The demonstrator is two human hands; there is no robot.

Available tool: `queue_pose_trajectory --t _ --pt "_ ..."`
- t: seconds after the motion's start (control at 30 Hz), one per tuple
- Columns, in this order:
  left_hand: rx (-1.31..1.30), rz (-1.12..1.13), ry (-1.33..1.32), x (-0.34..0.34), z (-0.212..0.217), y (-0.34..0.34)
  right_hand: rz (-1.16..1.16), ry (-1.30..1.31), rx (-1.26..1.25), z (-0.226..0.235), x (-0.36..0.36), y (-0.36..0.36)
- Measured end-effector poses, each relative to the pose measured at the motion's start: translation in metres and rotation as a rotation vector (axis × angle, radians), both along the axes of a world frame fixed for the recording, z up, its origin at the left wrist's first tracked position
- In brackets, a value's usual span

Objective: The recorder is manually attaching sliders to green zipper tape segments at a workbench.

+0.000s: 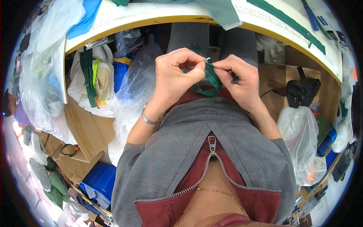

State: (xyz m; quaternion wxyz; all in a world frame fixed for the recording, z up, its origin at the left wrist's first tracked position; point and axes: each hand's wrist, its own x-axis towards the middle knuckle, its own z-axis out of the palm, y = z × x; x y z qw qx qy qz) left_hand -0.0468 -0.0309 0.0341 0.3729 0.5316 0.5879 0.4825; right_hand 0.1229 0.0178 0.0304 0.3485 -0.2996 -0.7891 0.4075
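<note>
Head view, looking down. Left hand [177, 72]: grip closed to a pinch, thumb and forefinger bent together on a small silver metal piece [207, 60] whose curved end pokes out past the fingertips. Right hand [242, 77]: grip also pinched narrow, thumb and forefinger on a green fabric strip [214, 80], right beside that metal piece. A small dark object [235, 80] shows among the right fingers; I cannot tell its kind.

I place the strip between the two hands, looped downward in front of the wearer's waist, part of it behind the left hand. Both hands are clear of the surface [159, 10], on the wearer's side of its yellow edge. Metal-banded watch [150, 117] on the left wrist.

On the surface, I note a blue sheet [84, 20] to the left, grey-green cloth [223, 13] lapping over the edge near the middle, a long green band [289, 24] to the right. Lower left: more green strips [88, 77] draped over a whitish bag [77, 94]. Lower right: black pouch [302, 91] near cardboard [270, 77].
</note>
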Motion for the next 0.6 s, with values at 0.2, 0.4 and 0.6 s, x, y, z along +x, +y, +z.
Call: queue_pose_trajectory --t 0.2,0.4,0.6 --pt "-0.245 -0.089 -0.684 0.003 -0.01 -0.001 0.06 0.185 -0.387 -0.018 0.008 0.001" --pt "-0.28 -0.11 -0.653 0.001 -0.01 -0.003 0.103 0.126 -0.413 -0.008 0.011 0.003" --pt "-0.223 -0.037 -0.46 -0.001 -0.013 -0.003 0.005 -0.212 -0.171 0.007 0.011 0.002"
